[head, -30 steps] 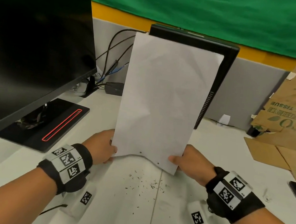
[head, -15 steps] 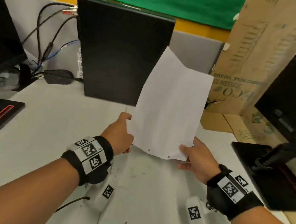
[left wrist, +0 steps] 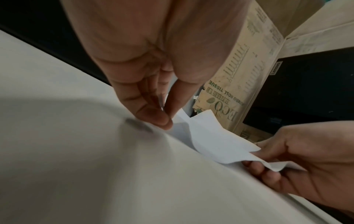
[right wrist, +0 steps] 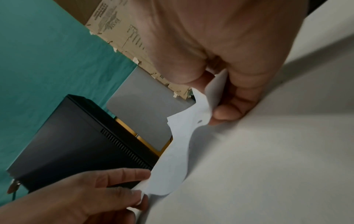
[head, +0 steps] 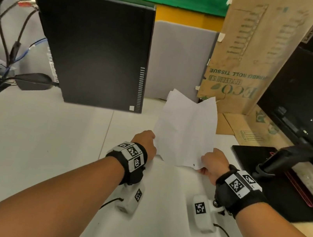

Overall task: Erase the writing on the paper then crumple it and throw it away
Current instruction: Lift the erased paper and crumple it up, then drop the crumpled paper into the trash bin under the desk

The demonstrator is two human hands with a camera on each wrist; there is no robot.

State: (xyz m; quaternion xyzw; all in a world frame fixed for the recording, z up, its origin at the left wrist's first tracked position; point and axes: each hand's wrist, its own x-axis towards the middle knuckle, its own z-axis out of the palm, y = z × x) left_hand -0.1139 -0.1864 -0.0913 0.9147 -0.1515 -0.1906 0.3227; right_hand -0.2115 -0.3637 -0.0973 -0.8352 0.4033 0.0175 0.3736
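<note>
A white sheet of paper [head: 185, 131] with small punched holes near its bottom edge leans away from me over the white desk [head: 47, 131], buckled, its top edge notched. My left hand [head: 144, 143] pinches its lower left corner. My right hand [head: 213, 164] pinches its lower right corner. In the left wrist view the left thumb and fingers [left wrist: 159, 118] nip the paper [left wrist: 214, 136]. The right wrist view shows the sheet [right wrist: 184, 144] bowed between both hands just above the desk. No writing shows on the side that faces me.
A black computer case [head: 92, 53] stands at the back left with cables [head: 14, 38] beside it. A brown cardboard box [head: 249, 57] stands behind the paper. A monitor [head: 308, 97] on a black base [head: 277, 178] is at the right.
My view and both hands have swung right, away from the left monitor. The sheet, upright and flat before, has dropped forward and lower and now buckles between my hands.
</note>
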